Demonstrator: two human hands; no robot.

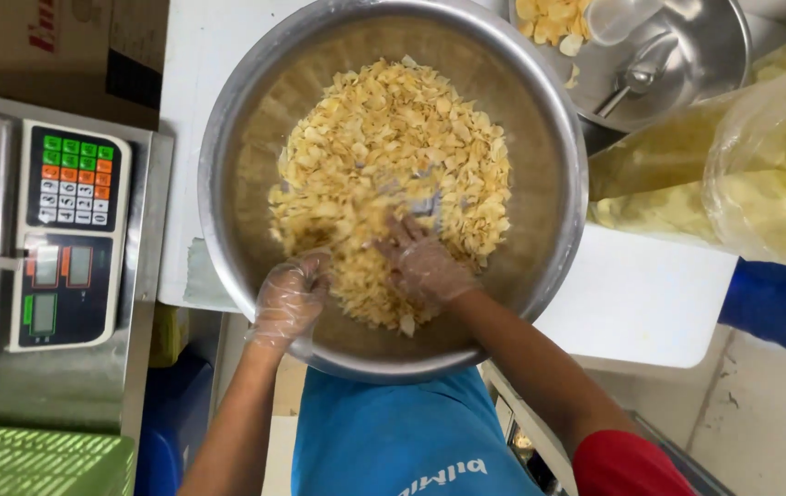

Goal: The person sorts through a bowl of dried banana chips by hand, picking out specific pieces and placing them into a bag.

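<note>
A large steel bowl [237, 138] on a white table holds a heap of pale yellow chips [393, 147]. Both of my hands wear thin clear plastic gloves and are down in the chips at the near side of the bowl. My left hand [290, 296] is curled, its fingers closed in the chips by the near rim. My right hand [422, 264] lies flat on the heap with fingers spread, fingertips pushed into the chips. The chips around the fingers look blurred.
A digital weighing scale [67, 234] with a coloured keypad stands to the left. A second steel bowl [705, 46] with chips and a scoop sits at the back right. Clear bags of chips [760, 174] lie to the right. A green crate [34, 459] is at lower left.
</note>
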